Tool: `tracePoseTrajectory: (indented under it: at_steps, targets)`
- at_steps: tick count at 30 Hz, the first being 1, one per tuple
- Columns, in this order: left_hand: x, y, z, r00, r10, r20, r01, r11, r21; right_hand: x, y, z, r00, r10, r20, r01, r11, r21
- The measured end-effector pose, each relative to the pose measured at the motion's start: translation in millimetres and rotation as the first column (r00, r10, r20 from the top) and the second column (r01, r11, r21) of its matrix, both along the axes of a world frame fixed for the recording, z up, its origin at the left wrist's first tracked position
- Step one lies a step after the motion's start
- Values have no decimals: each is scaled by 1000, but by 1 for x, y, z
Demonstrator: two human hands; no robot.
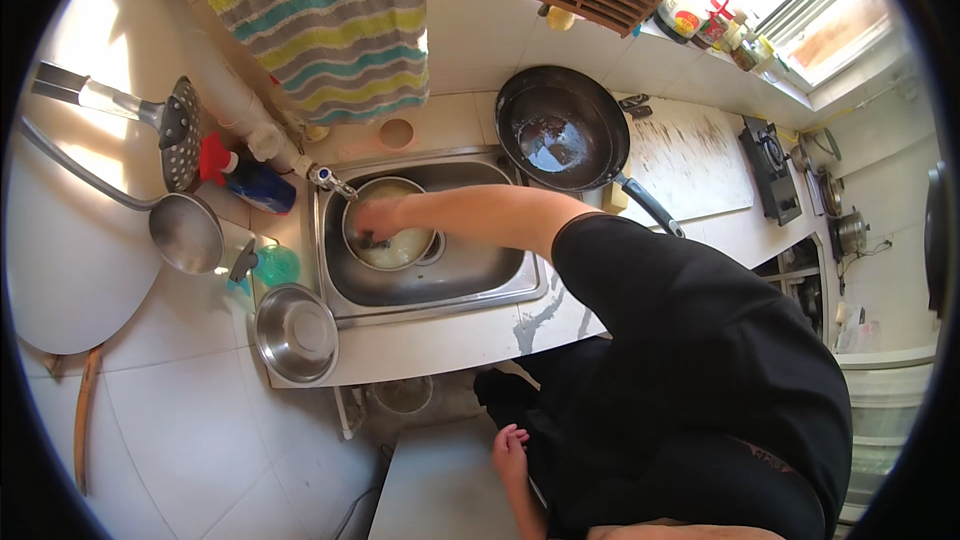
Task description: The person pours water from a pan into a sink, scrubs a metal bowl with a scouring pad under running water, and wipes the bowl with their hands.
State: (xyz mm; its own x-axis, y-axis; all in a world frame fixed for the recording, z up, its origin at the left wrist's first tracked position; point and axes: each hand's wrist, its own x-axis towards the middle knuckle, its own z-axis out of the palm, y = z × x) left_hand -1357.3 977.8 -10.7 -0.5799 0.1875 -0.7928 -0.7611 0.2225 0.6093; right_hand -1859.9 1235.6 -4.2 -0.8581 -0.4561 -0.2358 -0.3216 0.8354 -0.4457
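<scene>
My right hand (pixel 379 220) reaches into a round metal bowl (pixel 405 249) of cloudy liquid, its fingers closed around a small dark item (pixel 369 241), perhaps a scrubber. The bowl stands in the left part of the steel sink (pixel 480 270), under the tap (pixel 334 183). My left hand (pixel 510 444) hangs low below the counter edge, fingers loosely bent, with nothing visible in it. To the right of the sink's back corner lies a black wok (pixel 559 135), wet inside, with its handle towards my right sleeve.
A steel basin (pixel 296 334) sits at the counter's left corner. Spray bottles (pixel 259 186) stand left of the sink. A ladle (pixel 187 232) and skimmer (pixel 180 139) hang at left, a striped towel (pixel 330 37) behind. At right are a white board (pixel 690 157) and a hob (pixel 772 172).
</scene>
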Motion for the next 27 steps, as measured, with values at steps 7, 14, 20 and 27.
tracePoseTrajectory:
  at_steps: [7, 14, 20, 27]
  targets:
    - [-2, 12, -10, 996, -83, 17, 83, 996, 41, -14, 7, -16, 969, -237, -72, 212, 944, -254]
    - [-9, -13, -24, 993, 115, -18, -115, 993, -28, 5, 45, 1, 891, -288, -351, 366, 913, 180]
    - [-33, -7, -8, 998, 56, -10, -56, 998, 17, 9, 17, -19, 951, -305, -56, 304, 952, -34]
    - [-23, -9, -4, 997, 83, -8, -83, 997, -8, -14, 33, -34, 470, -875, -115, 668, 438, -601]
